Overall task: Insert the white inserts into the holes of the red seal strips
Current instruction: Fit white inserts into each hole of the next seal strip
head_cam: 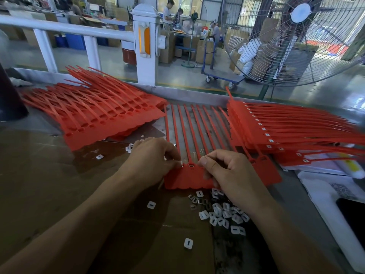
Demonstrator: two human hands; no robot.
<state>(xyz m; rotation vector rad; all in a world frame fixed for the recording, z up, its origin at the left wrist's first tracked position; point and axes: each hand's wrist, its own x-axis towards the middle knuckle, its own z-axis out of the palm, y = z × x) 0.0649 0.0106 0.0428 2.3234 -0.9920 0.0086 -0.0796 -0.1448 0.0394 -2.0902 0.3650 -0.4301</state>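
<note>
A joined sheet of red seal strips point(185, 179) lies in front of me, its tails running away across the table. My left hand point(152, 155) has curled fingers at the sheet's left holes, with a white insert pinched at its fingertips. My right hand point(227, 171) rests on the sheet's tag end, its fingers curled and the thumb beside the holes; what it holds is hidden. A pile of loose white inserts point(221, 212) lies just below the sheet, under my right wrist. Two holes between my hands show white inserts seated.
A stack of red strips with open holes point(102, 113) lies at the left. At the right sits a stack with white inserts fitted point(276, 127). Papers and a dark phone point(353, 216) lie at the right edge. A large fan point(296, 36) stands behind the table.
</note>
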